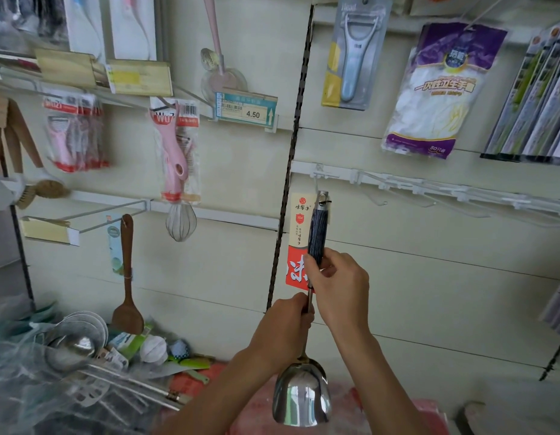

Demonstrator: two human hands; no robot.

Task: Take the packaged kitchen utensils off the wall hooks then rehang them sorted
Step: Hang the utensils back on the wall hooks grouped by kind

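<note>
1. While both hands hold the steel turner [318,233] upright, its handle loop sits just under the hook [316,175] at the rail's [429,188] left end, not on it.
2. Right hand [341,284] fingers grip the handle; left hand [285,321] fingers grip the shaft.
3. Other rail hooks are bare and the utensil pile [84,356] at lower left is unhung. Looks early.

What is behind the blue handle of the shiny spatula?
A cardboard tag, white on top and red below, sits behind the handle of the spatula. The handle and the right hand cover its right edge and lower corner, so the whole print cannot be read.
</note>
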